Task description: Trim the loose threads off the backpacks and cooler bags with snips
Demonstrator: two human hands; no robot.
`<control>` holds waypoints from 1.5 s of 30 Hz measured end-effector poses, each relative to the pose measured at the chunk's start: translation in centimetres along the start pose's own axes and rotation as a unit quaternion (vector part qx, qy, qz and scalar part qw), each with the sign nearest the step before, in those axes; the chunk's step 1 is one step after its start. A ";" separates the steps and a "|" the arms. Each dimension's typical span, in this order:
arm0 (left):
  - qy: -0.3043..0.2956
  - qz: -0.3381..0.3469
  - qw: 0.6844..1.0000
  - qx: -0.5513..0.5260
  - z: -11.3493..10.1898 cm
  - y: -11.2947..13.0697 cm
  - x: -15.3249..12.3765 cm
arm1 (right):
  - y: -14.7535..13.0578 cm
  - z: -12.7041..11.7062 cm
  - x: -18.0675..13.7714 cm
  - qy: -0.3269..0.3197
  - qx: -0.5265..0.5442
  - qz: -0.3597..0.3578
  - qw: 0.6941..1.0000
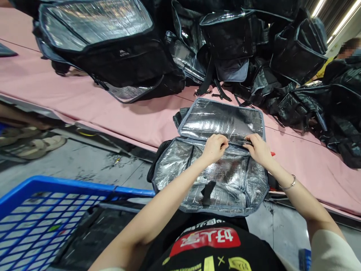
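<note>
An insulated bag (175,165) with a silver foil lining and grey edging lies open in front of me at the table's edge. Its foil-lined lid (222,116) is folded back, away from me. My left hand (216,147) is closed, pinching the bag's edge along the fold between lid and body. On that same fold, to the right, my right hand (257,148) pinches the edge with thumb and fingers, where a small dark strip shows. A black strap (208,192) lies across the near inside wall. The fingertips partly hide what they grip.
A pink-covered table (135,122) runs across. Large black foil-lined bags (126,56) and a heap of black bags (231,37) stand on it. A blue plastic basket (36,184) holding a black bag is at lower left. A person (344,56) is at far right.
</note>
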State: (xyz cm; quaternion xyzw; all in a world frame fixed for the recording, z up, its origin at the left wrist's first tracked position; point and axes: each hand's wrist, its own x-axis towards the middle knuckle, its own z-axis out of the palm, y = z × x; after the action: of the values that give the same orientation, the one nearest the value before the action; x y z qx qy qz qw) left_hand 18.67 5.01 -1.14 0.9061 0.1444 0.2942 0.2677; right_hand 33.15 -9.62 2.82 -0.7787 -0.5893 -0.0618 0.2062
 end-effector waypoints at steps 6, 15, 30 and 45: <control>-0.004 -0.001 1.000 -0.007 0.5 -0.7 0.5 | 0.4 0.2 -0.1 0.012 -0.116 -0.086 0.989; 0.001 -0.010 1.000 0.005 0.6 -0.8 0.6 | -0.4 1.4 1.3 -0.012 -0.171 -0.141 0.975; 0.033 -0.081 0.993 -0.085 -0.8 -1.1 2.2 | 1.8 4.2 1.7 0.110 0.112 0.047 0.986; -0.185 -0.038 0.978 0.092 0.6 -3.5 7.1 | 2.0 5.2 2.5 0.098 0.163 0.099 0.977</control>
State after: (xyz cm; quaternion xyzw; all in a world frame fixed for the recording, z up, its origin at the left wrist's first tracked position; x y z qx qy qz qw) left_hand 24.24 10.58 -0.37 0.9594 0.1532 0.0966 0.2162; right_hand 35.04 -5.78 -1.56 -0.7794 -0.4884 -0.0201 0.3918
